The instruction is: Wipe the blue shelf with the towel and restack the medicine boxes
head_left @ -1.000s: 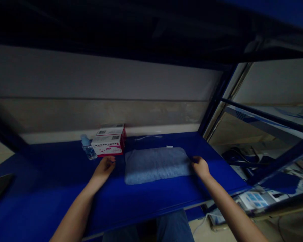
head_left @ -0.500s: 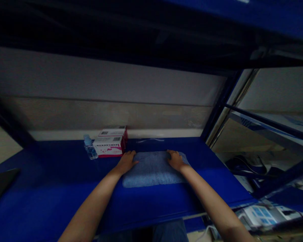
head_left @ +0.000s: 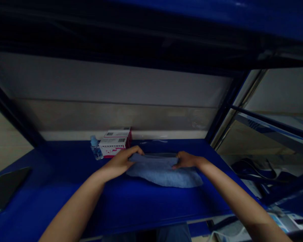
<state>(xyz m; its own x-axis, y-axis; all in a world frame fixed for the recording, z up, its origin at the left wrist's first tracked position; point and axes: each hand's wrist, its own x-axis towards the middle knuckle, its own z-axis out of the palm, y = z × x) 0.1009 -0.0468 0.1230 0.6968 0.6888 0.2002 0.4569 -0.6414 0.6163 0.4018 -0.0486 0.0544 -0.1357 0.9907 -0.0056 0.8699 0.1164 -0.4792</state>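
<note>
A blue terry towel [head_left: 164,176] lies on the blue shelf [head_left: 151,208], with open room between its near edge and the shelf's front edge. The left hand [head_left: 120,162] and right hand [head_left: 188,159] curl their fingers around the towel's far edge, gripping it. White-and-red boxes [head_left: 115,143] and a water bottle [head_left: 96,150] stand beyond the left hand.

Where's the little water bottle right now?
In the head view, the small clear plastic water bottle stands at the back of the blue shelf, just left of the white-and-red cardboard boxes.
</note>
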